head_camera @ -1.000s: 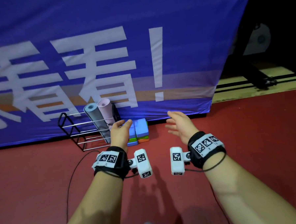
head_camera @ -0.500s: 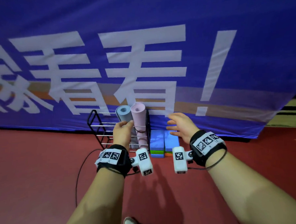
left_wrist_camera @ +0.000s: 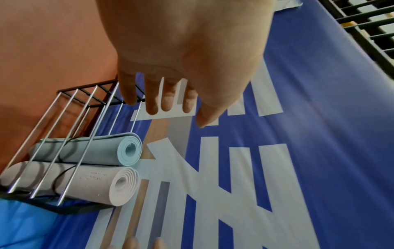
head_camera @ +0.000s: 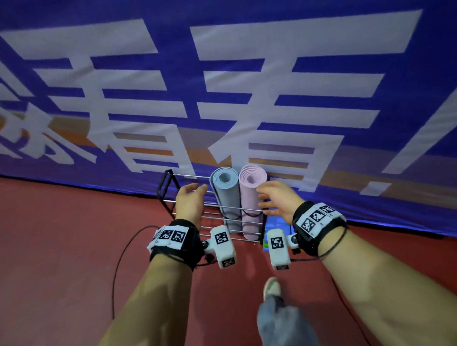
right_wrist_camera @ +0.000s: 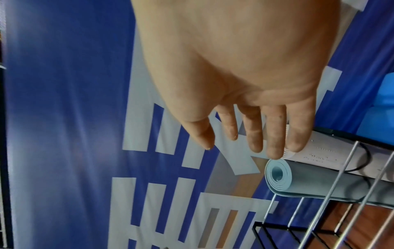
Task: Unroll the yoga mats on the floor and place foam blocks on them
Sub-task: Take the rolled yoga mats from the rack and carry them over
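Two rolled yoga mats stand upright in a wire rack [head_camera: 186, 204]: a light blue mat [head_camera: 224, 197] [left_wrist_camera: 89, 152] [right_wrist_camera: 319, 183] on the left and a pink mat [head_camera: 251, 203] [left_wrist_camera: 85, 183] [right_wrist_camera: 332, 151] on the right. My left hand [head_camera: 190, 201] [left_wrist_camera: 170, 101] hovers open just left of the blue mat, over the rack's bars, holding nothing. My right hand [head_camera: 273, 198] [right_wrist_camera: 245, 134] is open beside the pink mat's top, fingers spread; whether they touch it I cannot tell. Stacked foam blocks [head_camera: 276, 223], blue on top, sit right of the rack, mostly hidden behind my right wrist.
A large blue banner [head_camera: 243, 79] with white characters hangs right behind the rack. The floor [head_camera: 54, 248] is red. A black cable [head_camera: 118, 260] runs across it at the left. My shoe [head_camera: 271, 287] and trouser leg show at the bottom.
I have stepped closer to the rack, which now looks larger. Both hands have moved to flank the tops of the two mats; the right came in from over the foam blocks.
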Motion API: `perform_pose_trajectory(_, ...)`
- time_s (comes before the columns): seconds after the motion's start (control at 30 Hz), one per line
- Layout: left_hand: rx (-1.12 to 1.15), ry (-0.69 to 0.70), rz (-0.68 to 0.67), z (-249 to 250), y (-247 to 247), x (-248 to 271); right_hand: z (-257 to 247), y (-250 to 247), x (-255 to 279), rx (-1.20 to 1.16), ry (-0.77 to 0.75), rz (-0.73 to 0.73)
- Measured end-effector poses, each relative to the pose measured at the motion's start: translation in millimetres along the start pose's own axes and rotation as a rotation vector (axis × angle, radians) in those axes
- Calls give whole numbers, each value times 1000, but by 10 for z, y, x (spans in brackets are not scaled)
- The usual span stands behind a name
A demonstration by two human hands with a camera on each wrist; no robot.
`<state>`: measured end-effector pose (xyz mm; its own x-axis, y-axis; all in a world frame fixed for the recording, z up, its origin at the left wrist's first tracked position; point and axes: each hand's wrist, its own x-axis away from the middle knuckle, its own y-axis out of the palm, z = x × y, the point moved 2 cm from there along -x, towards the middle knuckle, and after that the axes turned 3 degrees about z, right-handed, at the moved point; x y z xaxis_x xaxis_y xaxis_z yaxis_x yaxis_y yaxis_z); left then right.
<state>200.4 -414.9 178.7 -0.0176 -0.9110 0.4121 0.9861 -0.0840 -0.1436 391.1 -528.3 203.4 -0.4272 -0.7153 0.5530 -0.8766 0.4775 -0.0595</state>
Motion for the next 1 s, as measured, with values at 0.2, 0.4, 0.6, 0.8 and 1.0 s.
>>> perform_pose_trajectory(0.2, -2, -78, 128, 101, 184, -1013, -161, 318, -1516, 108, 75, -73)
perform_pose_trajectory(0.4, 14, -182, 228, 8, 220, -1881, -122, 702, -2746, 304, 137, -136)
perform_pose_trajectory(0.6, -4, -307, 262, -443, 338, -2380, 355, 914, -3625, 680, 62, -178)
perform_pose_trajectory(0.8, 5, -444, 252, -883, 508, -2733, 603, 1010, -4080, 1245, -279, -298)
perform_pose_trajectory(1.0, 47, -518, 249, -1123, 580, -2926, 792, 1158, -4317, 1481, -442, -303)
